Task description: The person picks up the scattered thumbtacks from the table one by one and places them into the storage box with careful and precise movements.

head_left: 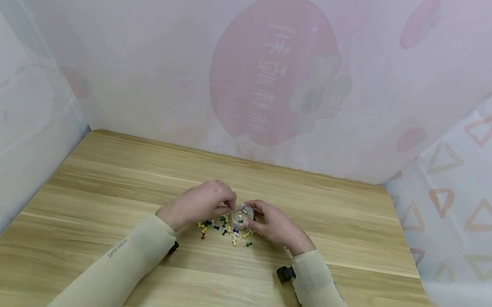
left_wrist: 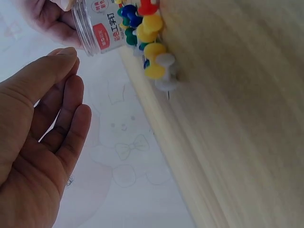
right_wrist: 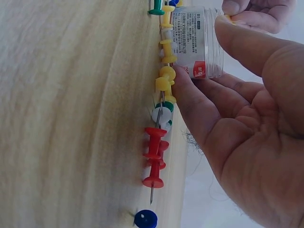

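Note:
My right hand [head_left: 277, 225] holds a small clear plastic jar [head_left: 241, 220], fingers and thumb around its side and rim. The jar stands upright among the push pins, its mouth uncovered, with a few pins inside. A printed label [right_wrist: 189, 40] shows in the right wrist view. My left hand [head_left: 203, 201] is at the jar's mouth, thumb and fingertips together; between them a bit of yellow, a yellow push pin [right_wrist: 230, 18], shows in the right wrist view. Loose pins lie in front of the jar, including a red pin [head_left: 202, 237] and a green pin [head_left: 249, 244].
The wooden table [head_left: 190, 282] is bounded by a printed back curtain [head_left: 152, 82] and side curtains. More pins lie along the right hand's side, among them a red one [right_wrist: 154, 142] and a blue one [right_wrist: 146, 219]. A white pin [left_wrist: 166, 84] lies nearest the left wrist.

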A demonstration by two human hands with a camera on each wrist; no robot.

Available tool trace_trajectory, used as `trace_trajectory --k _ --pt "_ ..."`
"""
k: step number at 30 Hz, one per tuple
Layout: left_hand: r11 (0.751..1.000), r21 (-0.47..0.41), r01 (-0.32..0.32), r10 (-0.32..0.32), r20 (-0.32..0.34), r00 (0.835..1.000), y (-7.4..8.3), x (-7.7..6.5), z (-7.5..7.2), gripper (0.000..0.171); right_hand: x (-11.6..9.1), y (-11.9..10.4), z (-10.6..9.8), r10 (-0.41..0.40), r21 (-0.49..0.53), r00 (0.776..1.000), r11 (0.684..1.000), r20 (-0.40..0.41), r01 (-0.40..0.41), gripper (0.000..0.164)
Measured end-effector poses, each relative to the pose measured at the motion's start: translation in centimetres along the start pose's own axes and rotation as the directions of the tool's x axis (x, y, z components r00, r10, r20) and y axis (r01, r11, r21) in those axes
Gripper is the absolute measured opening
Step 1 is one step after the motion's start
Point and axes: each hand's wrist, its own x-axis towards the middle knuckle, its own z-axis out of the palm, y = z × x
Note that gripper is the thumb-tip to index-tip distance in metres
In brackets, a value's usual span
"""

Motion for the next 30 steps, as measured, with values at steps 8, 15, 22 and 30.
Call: trace_trajectory --k 8,15,22,30 --pt "1.000 -0.008 -0.025 0.025 0.003 1.000 0.5 0.1 0.9 0.004 0.1 0.2 0.0 0.012 -0.014 1.000 1.000 0.000 -0.012 0.061" --pt "0.999 -0.008 -0.032 0.032 -0.001 0.999 0.6 0.0 1.1 0.004 0.2 0.2 0.0 -0.001 -0.007 1.000 1.000 -0.002 0.000 0.060" --pt "0.999 -0.049 -0.009 0.007 -0.050 0.999 0.2 -0.4 0.2 0.008 0.0 0.1 0.1 -0.005 0.007 1.000 1.000 -0.001 0.005 0.058" --pt "1.000 0.001 -0.006 0.006 -0.032 0.999 -0.7 -0.7 -0.2 0.007 0.0 0.2 0.1 -0.003 0.011 1.000 1.000 -0.004 0.003 0.058"
